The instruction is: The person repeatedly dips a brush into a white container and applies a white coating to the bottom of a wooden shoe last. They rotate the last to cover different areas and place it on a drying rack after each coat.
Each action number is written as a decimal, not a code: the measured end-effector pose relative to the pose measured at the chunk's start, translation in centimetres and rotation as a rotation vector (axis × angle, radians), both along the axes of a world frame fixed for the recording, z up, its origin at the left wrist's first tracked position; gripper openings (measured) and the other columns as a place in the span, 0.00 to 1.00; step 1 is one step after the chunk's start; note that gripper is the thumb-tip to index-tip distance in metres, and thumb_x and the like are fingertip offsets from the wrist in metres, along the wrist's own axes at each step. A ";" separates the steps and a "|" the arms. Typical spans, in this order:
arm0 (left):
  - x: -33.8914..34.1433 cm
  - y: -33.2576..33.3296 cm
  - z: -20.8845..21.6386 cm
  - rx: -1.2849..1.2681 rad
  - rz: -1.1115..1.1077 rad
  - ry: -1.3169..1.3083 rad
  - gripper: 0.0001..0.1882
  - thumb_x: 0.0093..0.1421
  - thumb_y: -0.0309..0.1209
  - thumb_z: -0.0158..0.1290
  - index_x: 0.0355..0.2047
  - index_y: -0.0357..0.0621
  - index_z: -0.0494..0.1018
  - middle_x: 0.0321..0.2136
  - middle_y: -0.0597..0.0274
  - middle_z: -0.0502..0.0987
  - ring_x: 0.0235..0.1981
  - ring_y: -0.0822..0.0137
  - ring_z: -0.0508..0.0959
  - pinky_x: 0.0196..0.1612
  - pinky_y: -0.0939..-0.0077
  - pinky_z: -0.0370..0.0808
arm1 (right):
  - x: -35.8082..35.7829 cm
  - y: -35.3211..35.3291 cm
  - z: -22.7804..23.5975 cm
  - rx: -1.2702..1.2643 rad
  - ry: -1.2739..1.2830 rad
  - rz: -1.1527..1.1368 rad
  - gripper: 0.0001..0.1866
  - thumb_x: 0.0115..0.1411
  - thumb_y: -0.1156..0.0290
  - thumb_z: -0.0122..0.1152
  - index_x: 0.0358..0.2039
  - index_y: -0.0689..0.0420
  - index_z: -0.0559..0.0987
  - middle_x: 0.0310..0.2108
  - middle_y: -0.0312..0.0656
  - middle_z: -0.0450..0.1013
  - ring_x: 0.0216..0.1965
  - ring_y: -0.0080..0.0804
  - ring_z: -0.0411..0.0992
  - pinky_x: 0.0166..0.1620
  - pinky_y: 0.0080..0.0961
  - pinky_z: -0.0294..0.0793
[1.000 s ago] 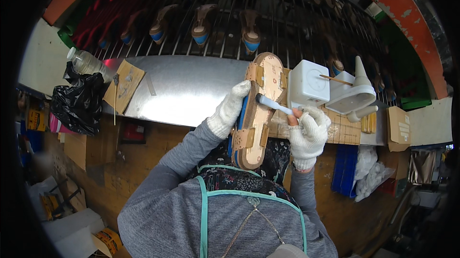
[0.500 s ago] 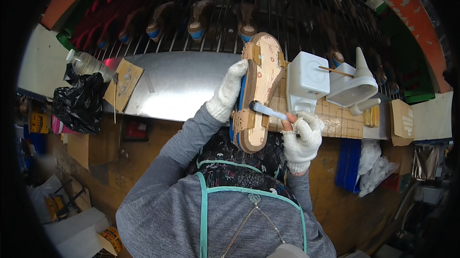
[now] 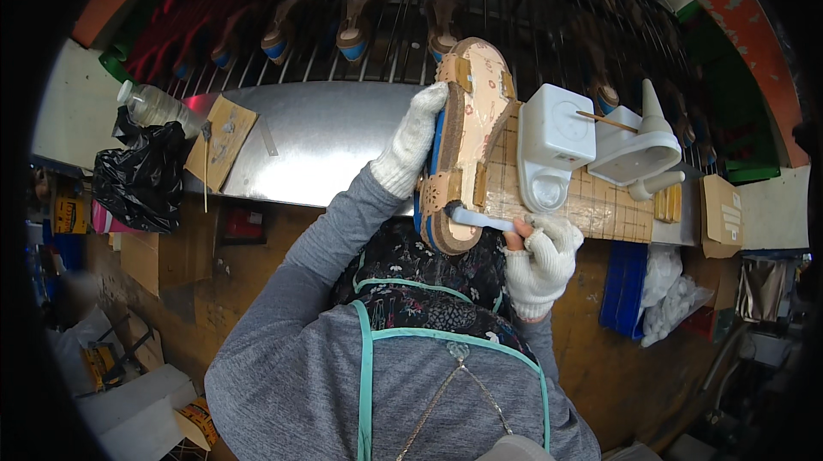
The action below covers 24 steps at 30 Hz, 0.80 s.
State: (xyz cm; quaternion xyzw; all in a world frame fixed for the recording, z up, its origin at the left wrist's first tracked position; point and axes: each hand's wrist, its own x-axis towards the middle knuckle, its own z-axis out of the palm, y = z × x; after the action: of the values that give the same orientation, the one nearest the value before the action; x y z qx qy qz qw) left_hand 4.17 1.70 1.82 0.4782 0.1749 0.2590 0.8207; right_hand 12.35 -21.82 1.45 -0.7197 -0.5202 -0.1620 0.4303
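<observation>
Above the steel table (image 3: pixel 326 144), my left hand (image 3: pixel 418 140) is clamped on the sandal sole (image 3: pixel 467 135), its long axis running away from me, while my right hand (image 3: pixel 540 260) grips the brush (image 3: pixel 480 219) against its near heel end.

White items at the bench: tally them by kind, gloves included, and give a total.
White knit gloves: 2, on the left hand and the right hand
White square container: 1
White funnel-shaped holder: 1
White-handled brush, held against the sandal sole: 1
Total: 5
</observation>
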 end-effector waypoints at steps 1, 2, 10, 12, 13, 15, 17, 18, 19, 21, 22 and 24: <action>0.0 -0.2 0.1 -0.027 0.002 -0.022 0.39 0.65 0.63 0.46 0.58 0.40 0.70 0.46 0.52 0.81 0.43 0.66 0.83 0.45 0.74 0.83 | 0.1 0.0 0.0 -0.006 -0.036 0.004 0.11 0.41 0.74 0.77 0.26 0.56 0.83 0.37 0.39 0.78 0.39 0.39 0.73 0.46 0.36 0.66; 0.1 -0.5 0.2 -0.055 0.003 -0.044 0.38 0.66 0.62 0.46 0.58 0.40 0.70 0.45 0.53 0.81 0.43 0.67 0.83 0.45 0.74 0.83 | 0.4 0.0 0.2 0.026 -0.028 0.047 0.11 0.41 0.74 0.77 0.26 0.56 0.83 0.37 0.39 0.78 0.39 0.39 0.73 0.46 0.36 0.66; 0.4 -0.9 -0.2 0.032 -0.046 -0.057 0.32 0.69 0.56 0.46 0.57 0.38 0.70 0.44 0.54 0.81 0.40 0.69 0.83 0.43 0.74 0.84 | 3.8 3.1 1.9 0.057 0.017 -0.206 0.10 0.45 0.75 0.76 0.31 0.57 0.86 0.38 0.39 0.78 0.39 0.35 0.71 0.46 0.32 0.66; -0.1 -0.7 -0.7 -0.042 0.018 -0.130 0.34 0.67 0.58 0.48 0.56 0.37 0.70 0.44 0.53 0.81 0.41 0.67 0.84 0.42 0.76 0.85 | 3.2 3.0 1.9 -0.005 0.032 -0.148 0.09 0.46 0.74 0.76 0.30 0.56 0.85 0.37 0.39 0.78 0.38 0.35 0.71 0.45 0.31 0.65; -0.5 -0.4 -1.0 -0.030 0.045 -0.144 0.35 0.67 0.58 0.49 0.56 0.37 0.70 0.44 0.53 0.81 0.41 0.66 0.84 0.42 0.76 0.85 | 2.5 2.5 1.7 -0.035 0.057 -0.102 0.09 0.46 0.73 0.76 0.30 0.56 0.85 0.36 0.39 0.78 0.38 0.35 0.71 0.45 0.31 0.65; -1.4 0.2 -1.5 -0.051 0.073 -0.171 0.38 0.65 0.61 0.49 0.58 0.38 0.69 0.45 0.53 0.81 0.42 0.65 0.84 0.44 0.72 0.85 | 1.2 1.9 1.2 -0.035 0.105 0.009 0.08 0.47 0.71 0.76 0.29 0.55 0.84 0.34 0.37 0.77 0.36 0.34 0.71 0.43 0.31 0.63; -2.1 0.7 -2.0 -0.052 0.111 -0.156 0.38 0.65 0.62 0.49 0.58 0.39 0.68 0.45 0.53 0.80 0.43 0.65 0.84 0.45 0.72 0.85 | -0.2 0.8 0.7 -0.130 0.205 0.034 0.08 0.48 0.71 0.75 0.29 0.55 0.84 0.32 0.36 0.77 0.34 0.33 0.71 0.42 0.30 0.62; -2.5 0.9 -2.2 -0.057 0.130 -0.155 0.39 0.64 0.62 0.49 0.59 0.39 0.68 0.46 0.53 0.80 0.43 0.65 0.84 0.45 0.72 0.85 | -0.6 0.3 0.6 -0.166 0.228 0.049 0.08 0.49 0.70 0.75 0.29 0.55 0.84 0.32 0.36 0.77 0.34 0.33 0.70 0.42 0.30 0.62; -2.9 1.1 -2.4 -0.043 0.154 -0.123 0.39 0.64 0.62 0.49 0.59 0.39 0.68 0.46 0.53 0.80 0.43 0.65 0.84 0.45 0.72 0.85 | -1.0 0.0 0.5 -0.172 0.271 0.051 0.08 0.49 0.70 0.75 0.29 0.55 0.84 0.32 0.36 0.77 0.34 0.33 0.70 0.42 0.30 0.62; -3.6 1.4 -2.6 -0.005 0.166 -0.082 0.39 0.64 0.63 0.49 0.59 0.40 0.68 0.46 0.53 0.80 0.43 0.65 0.84 0.44 0.73 0.85 | -1.5 -0.4 0.5 -0.197 0.344 0.051 0.08 0.50 0.69 0.75 0.29 0.55 0.85 0.32 0.36 0.76 0.34 0.33 0.70 0.42 0.30 0.61; -3.7 1.4 -2.7 0.023 0.178 -0.075 0.39 0.65 0.63 0.49 0.59 0.40 0.68 0.46 0.53 0.80 0.43 0.65 0.84 0.44 0.73 0.85 | -1.7 -0.3 0.5 -0.201 0.324 0.045 0.08 0.50 0.69 0.75 0.29 0.55 0.84 0.32 0.36 0.76 0.34 0.33 0.70 0.42 0.30 0.61; -4.0 1.3 -2.9 0.088 0.211 -0.062 0.39 0.65 0.63 0.49 0.59 0.39 0.68 0.46 0.52 0.80 0.44 0.65 0.84 0.45 0.72 0.85 | -1.8 0.0 0.6 -0.220 0.281 0.036 0.08 0.50 0.68 0.75 0.29 0.54 0.84 0.32 0.36 0.76 0.34 0.34 0.71 0.42 0.30 0.61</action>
State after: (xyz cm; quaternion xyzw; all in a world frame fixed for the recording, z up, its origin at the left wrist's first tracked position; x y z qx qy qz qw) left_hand 0.16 3.05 -1.05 0.4847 0.1874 0.3661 0.7720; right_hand 10.54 -21.79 2.01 -0.7685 -0.4825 0.0060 0.4201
